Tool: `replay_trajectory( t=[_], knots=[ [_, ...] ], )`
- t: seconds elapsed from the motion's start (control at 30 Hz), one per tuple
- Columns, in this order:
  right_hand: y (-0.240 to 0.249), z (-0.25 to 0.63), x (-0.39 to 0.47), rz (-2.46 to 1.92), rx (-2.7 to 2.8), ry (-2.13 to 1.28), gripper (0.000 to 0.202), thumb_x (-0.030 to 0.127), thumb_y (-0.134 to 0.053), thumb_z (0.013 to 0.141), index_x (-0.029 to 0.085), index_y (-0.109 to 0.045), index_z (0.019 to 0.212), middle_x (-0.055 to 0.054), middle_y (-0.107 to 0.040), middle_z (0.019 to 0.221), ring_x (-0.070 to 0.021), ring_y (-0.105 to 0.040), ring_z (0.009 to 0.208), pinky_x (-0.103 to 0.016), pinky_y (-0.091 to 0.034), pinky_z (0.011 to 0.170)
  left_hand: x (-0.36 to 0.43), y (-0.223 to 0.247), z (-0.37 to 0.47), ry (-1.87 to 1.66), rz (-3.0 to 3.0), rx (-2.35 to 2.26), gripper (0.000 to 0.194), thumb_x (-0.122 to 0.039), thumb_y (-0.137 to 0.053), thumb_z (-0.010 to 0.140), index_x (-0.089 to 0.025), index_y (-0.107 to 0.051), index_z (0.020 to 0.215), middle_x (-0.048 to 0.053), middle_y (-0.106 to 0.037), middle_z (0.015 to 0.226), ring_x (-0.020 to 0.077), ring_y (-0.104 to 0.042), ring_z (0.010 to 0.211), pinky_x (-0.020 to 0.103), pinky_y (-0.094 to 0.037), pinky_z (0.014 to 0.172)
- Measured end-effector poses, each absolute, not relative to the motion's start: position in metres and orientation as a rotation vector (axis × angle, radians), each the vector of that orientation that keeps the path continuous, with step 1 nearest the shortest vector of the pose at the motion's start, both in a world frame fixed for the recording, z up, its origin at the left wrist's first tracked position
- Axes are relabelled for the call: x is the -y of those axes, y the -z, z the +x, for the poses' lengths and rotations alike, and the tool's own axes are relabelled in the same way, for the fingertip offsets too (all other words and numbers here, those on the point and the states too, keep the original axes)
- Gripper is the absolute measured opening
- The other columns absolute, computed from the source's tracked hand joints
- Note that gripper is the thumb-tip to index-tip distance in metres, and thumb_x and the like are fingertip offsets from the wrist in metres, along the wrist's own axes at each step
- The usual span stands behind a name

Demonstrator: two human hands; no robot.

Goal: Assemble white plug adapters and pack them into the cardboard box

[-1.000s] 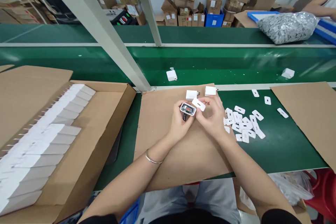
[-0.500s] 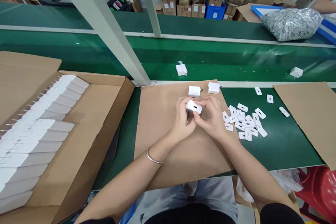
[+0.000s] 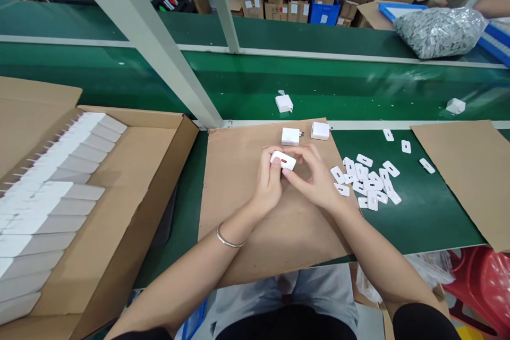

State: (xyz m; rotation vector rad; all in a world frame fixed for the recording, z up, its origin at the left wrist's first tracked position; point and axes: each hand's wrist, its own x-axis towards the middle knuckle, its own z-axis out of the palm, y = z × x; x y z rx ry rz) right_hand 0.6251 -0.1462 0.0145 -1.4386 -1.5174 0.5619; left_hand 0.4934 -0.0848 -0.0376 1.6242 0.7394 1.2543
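Observation:
A white USB wall charger is held over the cardboard sheet, its end face with a reddish slot turned up toward me. My left hand is closed round it, the thumb lying on the face beside the slot. The thumb and index finger of my right hand grip its right end. Just beyond my hands, two more white chargers, a left one and a right one, lie on the cardboard sheet. To the right is a loose pile of small white slotted plates.
An open carton with rows of white chargers stands at left. Several stray plates lie near a second cardboard sheet. Two chargers lie on the green belt behind. A slanted white post rises at left; a filled plastic bag sits beyond.
Both hands have shifted slightly left with the charger. My left thumb has come up onto its face. The view has moved a little; the other things lie as before.

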Motion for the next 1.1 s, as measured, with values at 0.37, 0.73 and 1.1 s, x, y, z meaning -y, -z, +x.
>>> replay_trajectory(
  t=[0.37, 0.73, 1.1],
  knots=[
    [-0.002, 0.614, 0.14, -1.323, 1.157, -1.111, 0.034, 0.059, -0.053, 0.097, 0.027, -0.051, 0.109, -0.002, -0.065, 0.104, -0.0183, -0.062, 0.091, -0.034, -0.053, 0.081, 0.089, 0.037, 0.492, -1.443, 1.751, -0.662, 0.028, -0.047, -0.039, 0.106, -0.025, -0.052, 0.118, 0.009, -0.051, 0.12, 0.0226, -0.055, 0.111, 0.04, -0.048, 0.094],
    [0.001, 0.622, 0.139, -1.235, 1.166, -1.015, 0.038, 0.06, -0.061, 0.093, 0.027, -0.048, 0.109, 0.001, -0.06, 0.088, -0.0176, -0.058, 0.08, -0.034, -0.047, 0.076, 0.083, 0.032, 0.486, -1.214, 1.773, -0.733, 0.05, -0.059, -0.029, 0.105, -0.026, -0.061, 0.125, 0.01, -0.059, 0.119, 0.0257, -0.058, 0.114, 0.045, -0.049, 0.101],
    [-0.003, 0.632, 0.14, -1.525, 1.305, -0.89, 0.039, 0.061, -0.048, 0.098, 0.025, -0.045, 0.085, 0.004, -0.052, 0.076, -0.0154, -0.049, 0.071, -0.03, -0.037, 0.066, 0.082, 0.033, 0.484, -1.205, 1.825, -0.714, 0.045, -0.049, -0.03, 0.109, -0.024, -0.062, 0.128, 0.01, -0.068, 0.127, 0.0228, -0.063, 0.117, 0.04, -0.049, 0.101]
  ],
)
